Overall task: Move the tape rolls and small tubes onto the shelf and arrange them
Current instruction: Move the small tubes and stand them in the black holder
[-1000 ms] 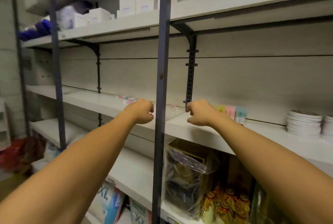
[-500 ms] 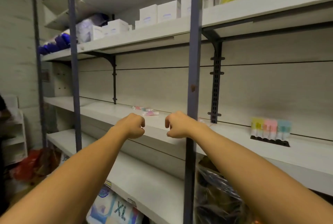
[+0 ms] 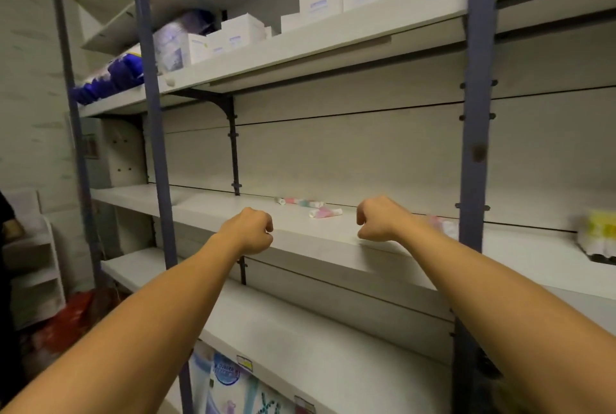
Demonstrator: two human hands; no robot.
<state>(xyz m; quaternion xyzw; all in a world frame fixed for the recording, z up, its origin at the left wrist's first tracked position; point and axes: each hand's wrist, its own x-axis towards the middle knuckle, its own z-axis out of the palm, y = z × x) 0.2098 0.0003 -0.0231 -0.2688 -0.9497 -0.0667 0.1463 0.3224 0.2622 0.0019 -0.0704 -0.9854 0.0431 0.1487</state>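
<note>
**Inspector:** What has changed?

**Assistant:** The view has swung left; the pale pink-and-blue small tubes (image 3: 308, 206) now lie between the hands, at the back of the grey middle shelf (image 3: 213, 213).

**Inspector:** Hands?

**Assistant:** Left hand (image 3: 248, 234) and right hand (image 3: 378, 218) are fisted, holding nothing visible, at the front edge. Arranging probably comes next; no tape rolls in view.

Both hands (image 3: 248, 233) (image 3: 378, 218) fisted, arms outstretched

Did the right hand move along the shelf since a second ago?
Yes. The curled right hand has moved leftward: a second ago it was right of the tall blue-grey metal post, and now it is left of that post, by the small pink tubes.
</note>
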